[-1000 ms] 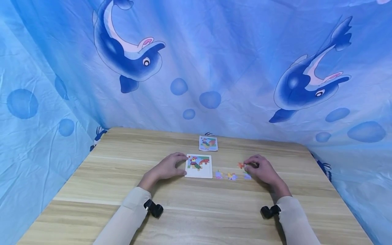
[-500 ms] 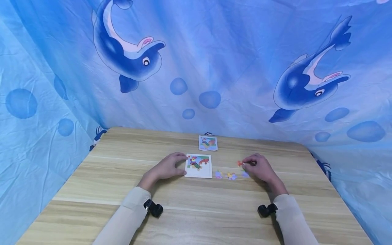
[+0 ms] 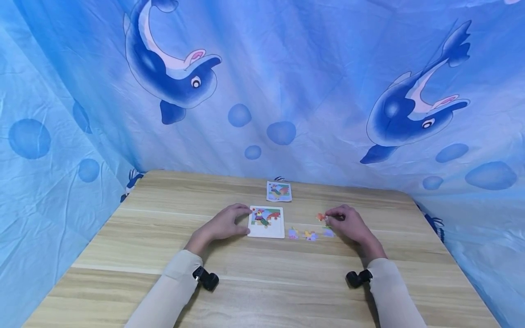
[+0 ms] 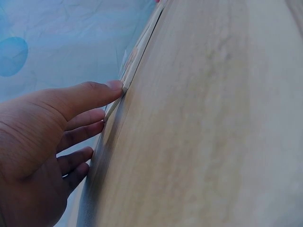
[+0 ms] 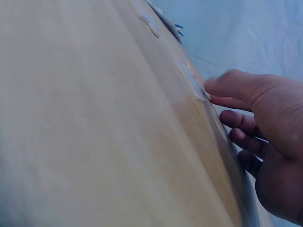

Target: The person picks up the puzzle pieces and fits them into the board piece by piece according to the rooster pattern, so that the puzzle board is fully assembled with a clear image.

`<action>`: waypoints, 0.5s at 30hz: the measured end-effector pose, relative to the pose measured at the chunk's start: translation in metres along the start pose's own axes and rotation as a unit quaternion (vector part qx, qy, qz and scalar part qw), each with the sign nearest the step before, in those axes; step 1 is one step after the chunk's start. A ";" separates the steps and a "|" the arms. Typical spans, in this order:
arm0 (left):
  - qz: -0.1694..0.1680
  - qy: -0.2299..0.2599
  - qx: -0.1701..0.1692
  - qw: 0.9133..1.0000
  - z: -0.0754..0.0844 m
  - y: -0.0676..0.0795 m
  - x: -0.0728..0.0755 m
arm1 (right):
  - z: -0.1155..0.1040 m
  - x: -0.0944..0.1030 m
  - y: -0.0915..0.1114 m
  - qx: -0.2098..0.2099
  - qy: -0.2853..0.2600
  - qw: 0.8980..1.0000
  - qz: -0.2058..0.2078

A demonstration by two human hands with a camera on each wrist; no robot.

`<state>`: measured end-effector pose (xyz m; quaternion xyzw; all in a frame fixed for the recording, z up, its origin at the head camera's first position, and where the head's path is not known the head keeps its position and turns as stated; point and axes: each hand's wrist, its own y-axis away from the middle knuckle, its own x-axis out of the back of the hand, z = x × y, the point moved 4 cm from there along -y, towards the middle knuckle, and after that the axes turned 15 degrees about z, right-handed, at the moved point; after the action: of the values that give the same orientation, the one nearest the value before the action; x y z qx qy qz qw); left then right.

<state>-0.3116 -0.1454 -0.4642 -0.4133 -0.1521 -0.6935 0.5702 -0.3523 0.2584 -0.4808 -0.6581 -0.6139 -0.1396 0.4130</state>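
My left hand (image 3: 223,223) rests at the left edge of a white puzzle board (image 3: 266,231), thumb and fingers spread apart along that edge. Part of a rooster picture fills the board's upper area; its lower part is bare white. My right hand (image 3: 348,224) pinches an orange puzzle piece (image 3: 321,217) between thumb and forefinger, low over the table. Close below those fingertips lies a purple and green piece (image 3: 329,232). In the right wrist view, the right hand (image 5: 265,118) hides most of what it holds. The left hand (image 4: 52,137) touches the board's thin edge in the left wrist view.
A yellow and purple piece (image 3: 310,235) and a purple piece (image 3: 293,233) lie right of the board. Behind it is a picture card (image 3: 279,192) of the whole rooster. The wooden table (image 3: 262,282) ends at a blue dolphin-print curtain (image 3: 328,91).
My right hand has shifted slightly left and away from me, the orange piece moving along with it. The left hand and the board have stayed put.
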 end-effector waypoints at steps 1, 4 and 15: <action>-0.001 0.001 0.002 1.000 0.000 0.000 0.000 | 0.001 0.000 0.000 0.001 -0.001 1.000 -0.003; -0.001 0.006 0.003 1.000 0.000 0.000 0.000 | 0.002 0.001 0.000 0.007 -0.003 1.000 -0.007; -0.002 -0.002 0.005 1.000 -0.002 -0.001 -0.002 | 0.003 0.001 0.002 0.020 -0.007 1.000 0.003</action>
<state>-0.3131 -0.1450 -0.4672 -0.4112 -0.1574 -0.6929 0.5710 -0.3511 0.2612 -0.4823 -0.6525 -0.6176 -0.1209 0.4222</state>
